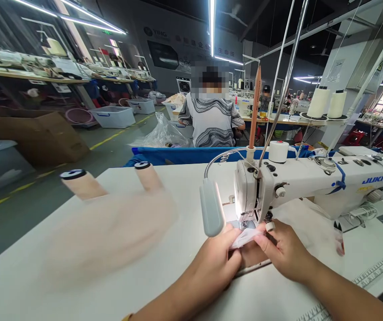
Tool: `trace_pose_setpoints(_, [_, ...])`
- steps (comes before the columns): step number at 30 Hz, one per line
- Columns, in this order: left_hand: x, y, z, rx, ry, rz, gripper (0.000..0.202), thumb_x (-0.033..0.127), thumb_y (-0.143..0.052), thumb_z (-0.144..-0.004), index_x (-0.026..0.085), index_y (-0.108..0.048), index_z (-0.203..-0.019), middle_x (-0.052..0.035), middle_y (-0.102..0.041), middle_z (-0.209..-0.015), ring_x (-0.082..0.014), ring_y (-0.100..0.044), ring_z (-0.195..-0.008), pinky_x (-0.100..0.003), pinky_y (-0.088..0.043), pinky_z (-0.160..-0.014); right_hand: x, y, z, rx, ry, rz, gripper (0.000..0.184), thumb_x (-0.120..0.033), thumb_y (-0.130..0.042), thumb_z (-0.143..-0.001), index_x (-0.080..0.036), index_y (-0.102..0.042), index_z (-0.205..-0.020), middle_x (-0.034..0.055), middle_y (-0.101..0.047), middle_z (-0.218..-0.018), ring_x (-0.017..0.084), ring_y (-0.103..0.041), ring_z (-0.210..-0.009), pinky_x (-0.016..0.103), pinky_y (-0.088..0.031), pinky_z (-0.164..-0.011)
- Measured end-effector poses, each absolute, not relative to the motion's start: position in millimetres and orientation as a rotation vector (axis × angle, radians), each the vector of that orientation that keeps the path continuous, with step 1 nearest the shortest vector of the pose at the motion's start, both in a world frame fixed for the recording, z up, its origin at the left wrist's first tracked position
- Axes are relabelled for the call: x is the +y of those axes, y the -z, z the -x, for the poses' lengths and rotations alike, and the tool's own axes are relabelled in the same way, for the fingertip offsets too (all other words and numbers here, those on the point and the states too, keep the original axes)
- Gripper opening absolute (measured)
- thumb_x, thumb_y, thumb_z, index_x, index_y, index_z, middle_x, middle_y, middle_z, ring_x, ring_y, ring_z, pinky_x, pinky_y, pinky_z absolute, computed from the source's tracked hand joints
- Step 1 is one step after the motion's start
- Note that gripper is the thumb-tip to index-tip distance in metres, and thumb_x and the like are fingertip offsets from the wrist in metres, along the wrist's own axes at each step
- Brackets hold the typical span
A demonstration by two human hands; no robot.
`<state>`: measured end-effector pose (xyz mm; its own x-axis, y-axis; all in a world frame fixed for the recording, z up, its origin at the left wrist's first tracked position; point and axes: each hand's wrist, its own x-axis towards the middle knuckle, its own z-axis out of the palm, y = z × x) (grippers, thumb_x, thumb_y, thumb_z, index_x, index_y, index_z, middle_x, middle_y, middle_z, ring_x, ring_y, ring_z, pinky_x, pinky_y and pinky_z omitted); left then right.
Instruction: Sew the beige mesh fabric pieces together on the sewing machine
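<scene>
A small piece of sheer white fabric (245, 238) is stretched between my hands, just in front of the presser foot of a white sewing machine (298, 178). My left hand (216, 254) pinches its left side between thumb and fingers, below the grey machine lamp (211, 209). On the other side, my right hand (280, 247) grips the fabric's right edge, close under the needle area. Whether the fabric lies under the foot is hidden by the fingers.
Left on the white table (164, 285) lies blurred pale beige fabric (111, 236) beside two thread cones (82, 183). Scissors (339, 238) and a printed ruler (379, 267) are at the right. A seated person (211, 118) works beyond a blue cloth (181, 156).
</scene>
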<state>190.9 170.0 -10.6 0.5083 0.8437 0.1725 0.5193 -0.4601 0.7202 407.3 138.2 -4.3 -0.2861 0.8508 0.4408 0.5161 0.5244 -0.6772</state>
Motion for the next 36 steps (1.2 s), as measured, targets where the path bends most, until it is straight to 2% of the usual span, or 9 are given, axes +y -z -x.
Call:
trace_pose_setpoints(2, [170.3, 7.3, -190.5, 1.103, -0.699, -2.112, 0.016, 0.025, -0.045, -0.086, 0.023, -0.049, -0.071, -0.0029, -0.057, -0.085, -0.0205, -0.060, -0.072, -0.031, -0.048, -0.065, 137.4, 3.5, -406.1, -1.902, -0.581, 1.124, 0.019, -0.029, -0.053, -0.108, -0.023, -0.067, -0.096, 0.0028, -0.073, -0.091, 0.021, -0.069, -0.087, 0.031, -0.052, -0.081])
trace_pose_setpoints(5, [169.8, 3.9, -189.0, 1.106, -0.721, -2.090, 0.023, 0.030, -0.048, -0.094, 0.022, -0.061, -0.077, -0.0051, -0.062, -0.093, -0.0236, -0.066, -0.084, -0.034, -0.055, -0.077, 136.0, 2.2, -405.4, -1.873, -0.636, 1.131, 0.022, -0.031, -0.052, -0.107, -0.023, -0.068, -0.095, 0.0025, -0.073, -0.091, 0.021, -0.069, -0.087, 0.031, -0.051, -0.082])
trace_pose_setpoints(7, [169.5, 4.7, -188.1, 1.106, -0.708, -2.074, 0.025, 0.032, -0.049, -0.095, 0.022, -0.064, -0.078, -0.0055, -0.063, -0.094, -0.0249, -0.067, -0.087, -0.035, -0.056, -0.079, 135.6, 2.5, -405.4, -1.871, -0.655, 1.135, 0.023, -0.032, -0.052, -0.107, -0.022, -0.069, -0.096, 0.0028, -0.073, -0.092, 0.021, -0.068, -0.088, 0.032, -0.051, -0.082])
trace_pose_setpoints(12, [168.0, 8.8, -187.9, 1.074, -0.628, -2.077, 0.020, 0.025, -0.053, -0.088, 0.021, -0.059, -0.070, -0.0028, -0.057, -0.088, -0.0217, -0.064, -0.082, -0.030, -0.052, -0.072, 136.3, 7.0, -405.3, -1.855, -0.668, 1.129, 0.023, -0.034, -0.052, -0.107, -0.022, -0.067, -0.095, 0.0023, -0.071, -0.090, 0.020, -0.067, -0.085, 0.031, -0.050, -0.080])
trace_pose_setpoints(18, [164.4, 6.2, -185.4, 0.948, -0.796, -2.233, 0.031, 0.020, -0.050, -0.095, 0.020, -0.055, -0.064, -0.0004, -0.052, -0.076, -0.0159, -0.057, -0.067, -0.025, -0.045, -0.059, 135.9, 2.1, -411.3, -1.980, -0.622, 1.107, 0.022, -0.030, -0.049, -0.105, -0.023, -0.058, -0.087, 0.0005, -0.065, -0.082, 0.019, -0.060, -0.078, 0.031, -0.045, -0.076])
trace_pose_setpoints(20, [159.9, 12.1, -183.4, 0.824, -0.881, -2.417, 0.030, 0.015, -0.051, -0.095, 0.021, -0.060, -0.067, -0.0009, -0.056, -0.076, -0.0168, -0.058, -0.070, -0.026, -0.044, -0.061, 135.3, -1.6, -415.1, -2.167, -0.570, 1.045, 0.024, -0.027, -0.049, -0.104, -0.024, -0.049, -0.081, -0.0020, -0.059, -0.075, 0.017, -0.053, -0.072, 0.031, -0.040, -0.074])
trace_pose_setpoints(24, [148.0, 39.9, -181.7, 0.674, -1.205, -2.628, 0.032, 0.006, -0.048, -0.096, 0.022, -0.066, -0.075, -0.0032, -0.070, -0.084, -0.0201, -0.063, -0.078, -0.035, -0.046, -0.073, 133.2, -5.6, -420.0, -2.469, -0.442, 0.963, 0.028, -0.021, -0.051, -0.100, -0.024, -0.035, -0.078, -0.0042, -0.049, -0.072, 0.016, -0.045, -0.071, 0.032, -0.034, -0.075])
trace_pose_setpoints(28, [143.4, 60.2, -182.1, 0.619, -1.247, -2.691, 0.032, 0.009, -0.045, -0.102, 0.025, -0.071, -0.093, -0.0013, -0.075, -0.087, -0.0182, -0.065, -0.073, -0.038, -0.044, -0.077, 131.6, -7.1, -420.8, -2.502, -0.393, 1.001, 0.028, -0.020, -0.052, -0.099, -0.024, -0.033, -0.079, -0.0045, -0.048, -0.073, 0.016, -0.043, -0.071, 0.031, -0.033, -0.075])
trace_pose_setpoints(36, [150.8, 32.8, -180.4, 0.645, -1.176, -2.729, 0.033, 0.007, -0.046, -0.101, 0.026, -0.072, -0.097, 0.0012, -0.076, -0.087, -0.0191, -0.061, -0.070, -0.036, -0.041, -0.070, 137.3, 2.3, -419.6, -2.492, -0.240, 1.030, 0.026, -0.017, -0.048, -0.101, -0.024, -0.033, -0.080, -0.0039, -0.053, -0.074, 0.016, -0.041, -0.069, 0.032, -0.032, -0.074])
